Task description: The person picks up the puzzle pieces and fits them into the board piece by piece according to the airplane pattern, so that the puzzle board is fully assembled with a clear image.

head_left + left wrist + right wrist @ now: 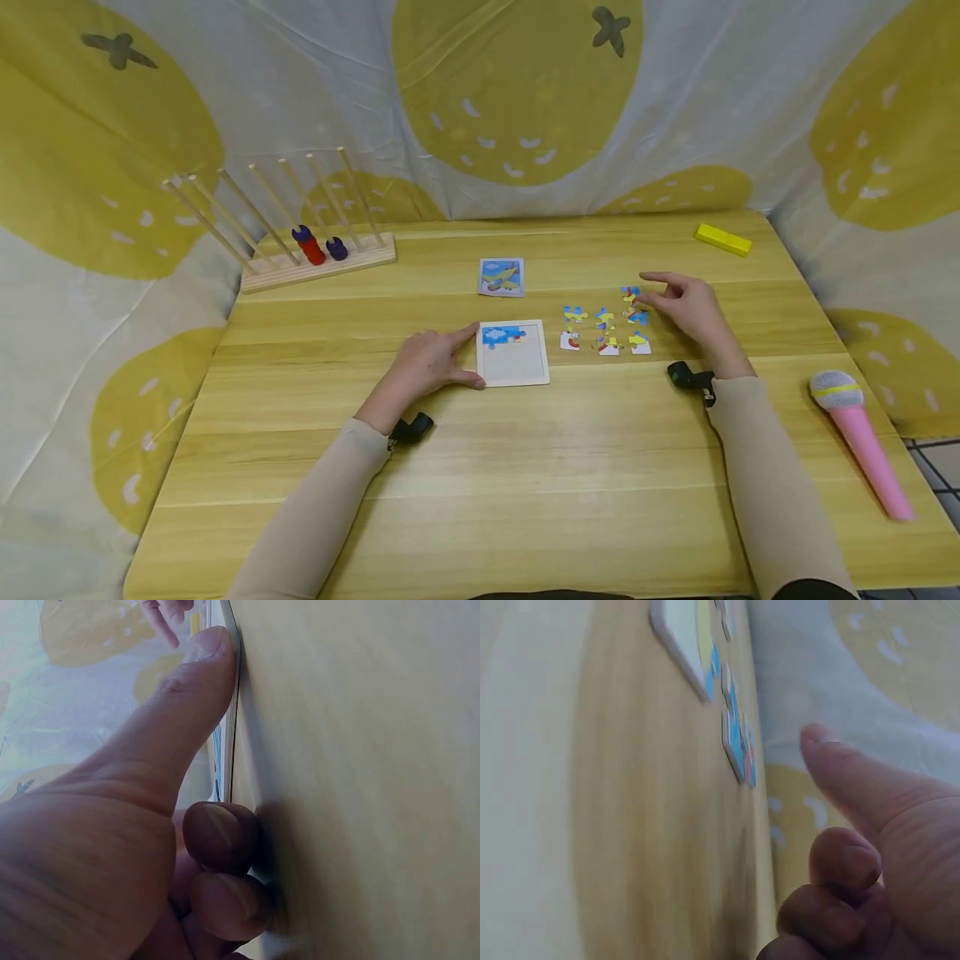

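- Puzzle pieces (640,342): seven-ish loose on the bench (555,467)
- one tray (513,367), joined bit (498,335) top-left inside
- left hand (423,362), spread, on tray's edge
- right hand (692,312), also spread, by loose ones

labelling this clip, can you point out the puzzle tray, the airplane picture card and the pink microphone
Puzzle tray (517,367), head view: on the bare part of its base.
Airplane picture card (502,277), head view: on its printed face.
Pink microphone (872,462), head view: on its handle.
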A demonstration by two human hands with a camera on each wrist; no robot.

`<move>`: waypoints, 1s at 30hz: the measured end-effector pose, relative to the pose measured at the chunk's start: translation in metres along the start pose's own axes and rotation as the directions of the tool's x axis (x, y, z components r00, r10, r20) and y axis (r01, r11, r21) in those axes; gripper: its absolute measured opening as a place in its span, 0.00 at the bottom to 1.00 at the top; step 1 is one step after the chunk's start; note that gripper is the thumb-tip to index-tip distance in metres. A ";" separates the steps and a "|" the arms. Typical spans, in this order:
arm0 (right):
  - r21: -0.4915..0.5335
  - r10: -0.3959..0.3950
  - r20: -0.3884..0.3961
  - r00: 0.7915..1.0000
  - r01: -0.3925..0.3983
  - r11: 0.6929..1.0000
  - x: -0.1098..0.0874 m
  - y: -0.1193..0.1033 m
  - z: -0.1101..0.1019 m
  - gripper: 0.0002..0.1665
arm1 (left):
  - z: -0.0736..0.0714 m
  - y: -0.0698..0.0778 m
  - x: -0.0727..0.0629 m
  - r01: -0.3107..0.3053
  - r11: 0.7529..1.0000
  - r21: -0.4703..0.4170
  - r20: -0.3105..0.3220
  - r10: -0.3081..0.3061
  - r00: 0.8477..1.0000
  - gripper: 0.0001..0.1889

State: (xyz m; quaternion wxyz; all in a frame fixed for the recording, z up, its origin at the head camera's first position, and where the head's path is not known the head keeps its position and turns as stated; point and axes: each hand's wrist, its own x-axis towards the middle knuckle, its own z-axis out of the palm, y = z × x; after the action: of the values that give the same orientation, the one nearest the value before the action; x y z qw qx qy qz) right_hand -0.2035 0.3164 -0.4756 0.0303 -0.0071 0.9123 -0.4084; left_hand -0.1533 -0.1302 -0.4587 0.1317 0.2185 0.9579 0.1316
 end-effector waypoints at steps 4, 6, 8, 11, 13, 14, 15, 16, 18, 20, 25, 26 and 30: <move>-0.028 0.009 0.049 0.999 -0.008 1.000 0.004 0.010 -0.007 0.32 | 0.001 0.000 0.000 0.002 1.000 -0.015 0.002 -0.002 1.000 0.56; -0.047 0.018 0.068 0.998 -0.015 0.999 0.005 0.011 -0.009 0.32 | 0.001 0.000 0.000 -0.001 1.000 -0.014 0.002 0.001 1.000 0.56; -0.062 0.026 0.084 0.996 -0.021 0.998 0.006 0.012 -0.010 0.32 | 0.002 -0.001 -0.001 0.001 1.000 -0.012 0.003 -0.001 1.000 0.56; -0.096 0.028 0.107 0.994 -0.017 0.995 0.008 0.012 -0.010 0.33 | 0.002 -0.001 -0.001 0.006 1.000 -0.005 0.006 -0.006 1.000 0.56; -0.128 0.018 0.115 0.993 -0.003 0.992 0.010 0.011 -0.010 0.32 | 0.001 -0.001 -0.002 0.011 1.000 -0.007 0.010 -0.011 1.000 0.56; -0.142 0.012 0.118 0.993 0.005 0.990 0.010 0.010 -0.009 0.32 | 0.001 -0.001 -0.002 0.013 1.000 -0.006 0.011 -0.013 1.000 0.55; -0.157 0.008 0.119 0.993 0.011 0.987 0.011 0.010 -0.009 0.31 | 0.000 -0.001 -0.002 0.014 1.000 -0.006 0.012 -0.014 1.000 0.55; -0.170 0.003 0.119 0.993 0.018 0.985 0.011 0.009 -0.008 0.31 | 0.000 -0.001 -0.002 0.015 1.000 -0.006 0.013 -0.014 1.000 0.55; -0.193 -0.007 0.115 0.993 0.029 0.981 0.012 0.008 -0.007 0.30 | 0.000 -0.001 -0.003 0.015 1.000 -0.006 0.012 -0.015 1.000 0.55; -0.201 -0.009 0.112 0.994 0.032 0.979 0.012 0.007 -0.007 0.30 | 0.000 -0.001 -0.002 0.014 1.000 -0.004 0.010 -0.014 1.000 0.55; -0.218 -0.001 0.114 0.993 0.026 0.976 0.012 0.007 -0.006 0.30 | -0.001 -0.001 -0.002 0.010 1.000 -0.001 0.008 -0.010 1.000 0.56; -0.220 0.001 0.116 0.993 0.024 0.975 0.012 0.007 -0.006 0.30 | -0.001 0.000 -0.002 0.008 1.000 0.000 0.007 -0.008 1.000 0.56; -0.230 0.007 0.116 0.993 0.019 0.973 0.013 0.007 -0.005 0.30 | -0.002 0.000 -0.001 0.002 1.000 -0.004 0.002 -0.002 1.000 0.56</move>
State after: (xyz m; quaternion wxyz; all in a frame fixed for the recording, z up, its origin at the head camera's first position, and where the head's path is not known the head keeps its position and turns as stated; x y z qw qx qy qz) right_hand -0.2164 0.3242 -0.4779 0.0808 -0.0370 0.9502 -0.2988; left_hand -0.1528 -0.1314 -0.4568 0.1332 0.2172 0.9578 0.1332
